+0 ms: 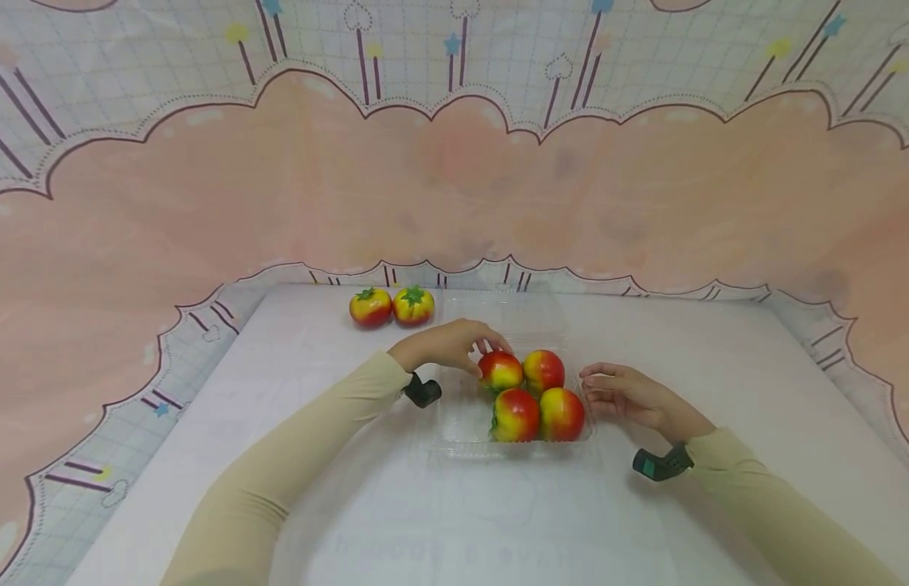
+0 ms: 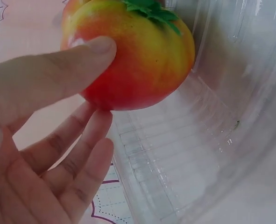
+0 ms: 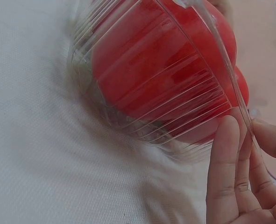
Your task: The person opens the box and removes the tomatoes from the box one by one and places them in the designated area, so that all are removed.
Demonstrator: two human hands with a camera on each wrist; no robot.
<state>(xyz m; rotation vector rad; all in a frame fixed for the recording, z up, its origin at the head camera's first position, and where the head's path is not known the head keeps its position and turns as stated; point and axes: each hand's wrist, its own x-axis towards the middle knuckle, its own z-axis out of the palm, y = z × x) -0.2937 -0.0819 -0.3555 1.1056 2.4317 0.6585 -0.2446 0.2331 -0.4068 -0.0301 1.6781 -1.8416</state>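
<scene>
In the clear plastic box (image 1: 461, 419) several red-and-yellow tomatoes sit together toward the right side. My left hand (image 1: 454, 343) reaches over the box and pinches the back left tomato (image 1: 501, 370). Seen from the left wrist, the thumb presses on this tomato (image 2: 142, 60) and the fingertips touch its underside; its green leafy top faces away from the palm. On the box's right side, my right hand (image 1: 630, 396) pinches the rim between thumb and fingers. The right wrist view shows the ribbed box wall (image 3: 175, 88) with red tomatoes behind it.
Two more tomatoes (image 1: 392, 308) with green tops stand side by side at the back left of the white table (image 1: 337, 521). The box's clear lid (image 1: 498, 313) lies opened out behind it. A patterned cloth (image 1: 454, 195) hangs behind the table.
</scene>
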